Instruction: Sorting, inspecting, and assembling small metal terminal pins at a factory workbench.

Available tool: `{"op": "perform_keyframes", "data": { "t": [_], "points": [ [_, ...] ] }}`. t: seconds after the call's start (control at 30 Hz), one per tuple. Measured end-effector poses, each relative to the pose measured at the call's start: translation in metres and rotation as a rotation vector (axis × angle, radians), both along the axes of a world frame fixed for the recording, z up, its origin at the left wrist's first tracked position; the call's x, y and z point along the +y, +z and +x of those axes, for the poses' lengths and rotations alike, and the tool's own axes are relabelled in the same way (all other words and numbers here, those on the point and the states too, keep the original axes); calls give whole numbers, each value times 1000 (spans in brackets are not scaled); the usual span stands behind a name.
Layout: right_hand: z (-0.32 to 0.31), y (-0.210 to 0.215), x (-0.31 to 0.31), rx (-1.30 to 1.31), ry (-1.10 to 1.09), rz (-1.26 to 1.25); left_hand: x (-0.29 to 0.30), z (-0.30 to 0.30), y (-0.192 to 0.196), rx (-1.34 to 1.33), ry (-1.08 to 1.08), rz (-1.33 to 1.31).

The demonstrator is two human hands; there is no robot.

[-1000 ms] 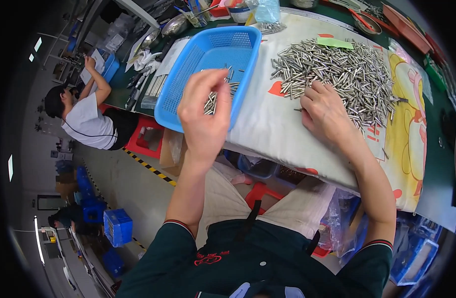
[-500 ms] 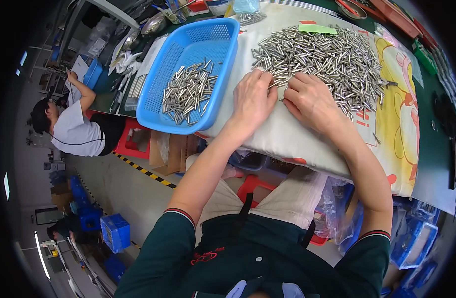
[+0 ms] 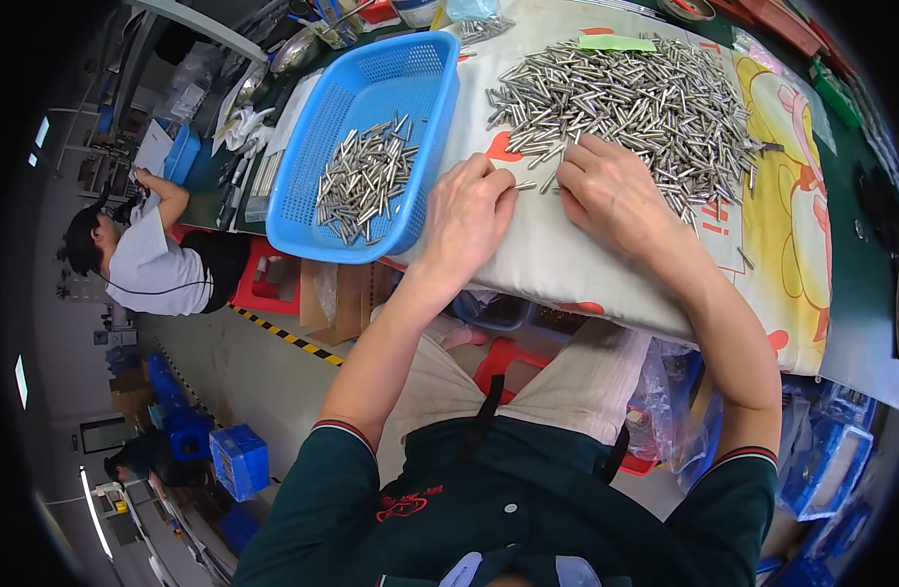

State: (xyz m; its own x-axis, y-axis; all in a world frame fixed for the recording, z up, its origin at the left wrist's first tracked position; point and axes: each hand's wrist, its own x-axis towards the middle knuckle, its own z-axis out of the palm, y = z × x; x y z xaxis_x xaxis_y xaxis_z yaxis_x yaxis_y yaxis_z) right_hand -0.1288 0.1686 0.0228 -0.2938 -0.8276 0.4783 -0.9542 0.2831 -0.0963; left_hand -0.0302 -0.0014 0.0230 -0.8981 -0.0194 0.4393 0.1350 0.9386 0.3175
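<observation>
My left hand (image 3: 469, 209) is curled at a metal pin (image 3: 526, 185); my right hand (image 3: 618, 196) is curled at the pin pile (image 3: 645, 103). I cannot tell whether either grips.

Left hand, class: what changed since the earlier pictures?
The left hand moved from over the blue basket to the pile of pins, then slightly left, uncovering a red heart; whether it grips the pin beside it is unclear. The right hand stayed at the pile, basket unmoved.
</observation>
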Motion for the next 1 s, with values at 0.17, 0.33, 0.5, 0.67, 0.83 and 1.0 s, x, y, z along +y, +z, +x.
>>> {"op": "perform_keyframes", "data": {
  "t": [0.17, 0.33, 0.5, 0.67, 0.83, 1.0],
  "points": [
    [-10, -7, -8, -2, 11, -175, -3, 5, -1, 31, -40, 30],
    [-5, -9, -12, -53, 39, -205, 1, 11, 7, 118, -56, 84],
    [-4, -8, -11, -100, 37, -187, 12, 18, 25, 30, -65, 403],
    [-5, -10, -10, -105, 45, -196, 13, 10, 32, -40, 42, 27],
    [-2, -4, -6, -130, 68, -128, 7, -13, 16, -118, -37, -180],
    [-1, -4, -4, -129, 73, -148, 2, -24, 7, -152, -173, 32]
  ]
}}
